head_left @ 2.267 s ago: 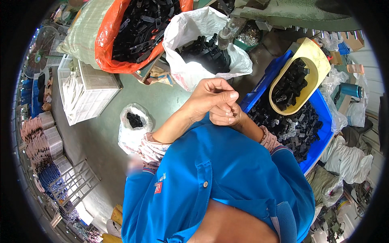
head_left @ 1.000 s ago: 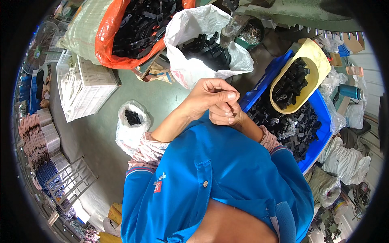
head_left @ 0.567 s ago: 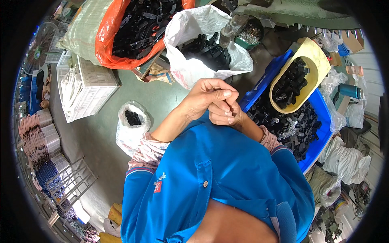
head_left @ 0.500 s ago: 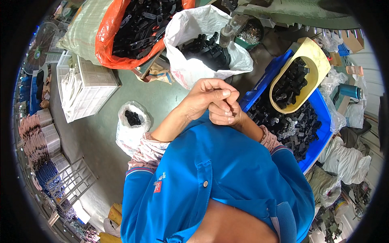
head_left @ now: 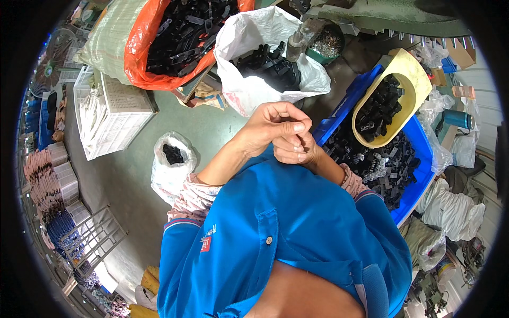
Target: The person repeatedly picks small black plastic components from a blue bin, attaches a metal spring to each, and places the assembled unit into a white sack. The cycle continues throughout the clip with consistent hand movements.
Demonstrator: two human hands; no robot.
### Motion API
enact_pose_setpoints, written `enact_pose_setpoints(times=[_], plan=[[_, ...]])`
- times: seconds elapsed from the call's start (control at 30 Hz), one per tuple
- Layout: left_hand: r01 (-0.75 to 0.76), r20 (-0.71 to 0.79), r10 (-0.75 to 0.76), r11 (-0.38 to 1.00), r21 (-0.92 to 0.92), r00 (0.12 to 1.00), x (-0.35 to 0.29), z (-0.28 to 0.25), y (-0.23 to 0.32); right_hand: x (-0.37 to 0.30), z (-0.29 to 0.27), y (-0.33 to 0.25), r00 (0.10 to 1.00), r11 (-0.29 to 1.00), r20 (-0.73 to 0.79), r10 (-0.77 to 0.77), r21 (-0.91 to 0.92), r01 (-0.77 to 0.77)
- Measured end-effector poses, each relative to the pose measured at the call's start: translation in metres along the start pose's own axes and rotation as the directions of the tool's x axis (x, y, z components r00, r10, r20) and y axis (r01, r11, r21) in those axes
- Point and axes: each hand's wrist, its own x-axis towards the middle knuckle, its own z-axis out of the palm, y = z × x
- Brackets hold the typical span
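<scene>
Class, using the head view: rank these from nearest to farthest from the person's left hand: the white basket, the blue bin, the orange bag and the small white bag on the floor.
From the left hand:
1. Blue bin, just to its right.
2. Small white bag, lower left on the floor.
3. Orange bag, upper left.
4. White basket, far left.
The last two are close to call.

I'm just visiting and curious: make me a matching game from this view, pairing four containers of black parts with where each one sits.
Containers:
1. orange bag
2. large white bag
3. yellow scoop
4. small white bag

Places:
A. on the floor, left of the person's left forearm
B. resting in the blue bin on the right
C. far side, top centre, just beyond the joined hands
D. far side, top left, beside the white crate

Pairs: 1-D, 2-C, 3-B, 4-A
</scene>
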Motion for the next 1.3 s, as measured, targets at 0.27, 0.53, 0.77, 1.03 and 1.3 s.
enact_pose_setpoints(times=[0.27, 0.53, 0.77, 1.03, 1.3], plan=[[-0.038, 0.04, 0.037, 0.999, 0.032, 0.999, -0.003, 0.004, -0.003, 0.001, -0.002, -0.002, 0.994, 1.0, 0.109, 0.019, 0.012, -0.02], [-0.036, -0.077, 0.038, 0.999, 0.028, 0.996, -0.004, 0.015, 0.0, 0.0, -0.005, 0.005, 0.993, 1.0, 0.118, 0.003, 0.026, -0.006], [-0.014, -0.1, 0.025, 0.995, 0.102, 0.995, -0.006, 0.018, -0.002, 0.0, -0.006, 0.006, 0.988, 0.998, 0.149, 0.025, 0.045, -0.032], [-0.047, -0.074, 0.057, 0.991, 0.128, 0.996, -0.009, 0.019, -0.002, 0.0, -0.004, 0.004, 0.988, 0.998, 0.14, 0.057, 0.028, -0.061], [-0.026, -0.097, 0.039, 0.991, 0.132, 0.995, -0.008, 0.018, -0.002, -0.004, -0.005, 0.005, 0.996, 0.999, 0.077, 0.047, 0.0, -0.047]])
